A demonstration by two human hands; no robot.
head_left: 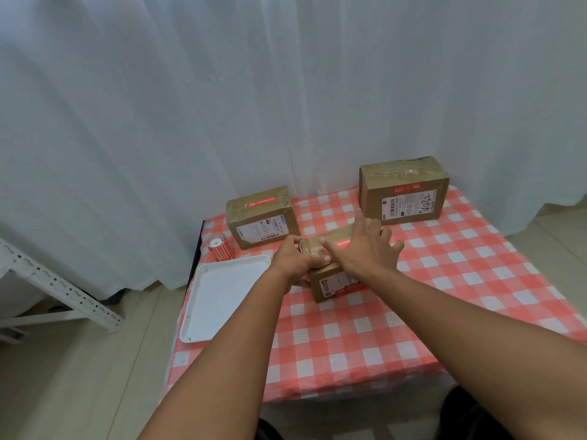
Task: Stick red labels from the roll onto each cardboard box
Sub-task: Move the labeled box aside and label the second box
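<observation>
Three taped cardboard boxes stand on a red-and-white checked table (365,338). The middle box (328,282) lies under my hands. My left hand (293,258) grips its left end. My right hand (365,252) lies flat with spread fingers on its top, over a red label (341,243). The back-left box (262,215) carries a red label (265,200) along its top. On the back-right box (403,188) a red label (408,188) sits on the front face. The roll of red labels (220,248) stands upright at the table's back-left corner.
A white tray (222,296) lies at the table's left edge, next to my left forearm. White curtains hang behind the table. A white metal rack frame (63,287) leans over the floor at the left.
</observation>
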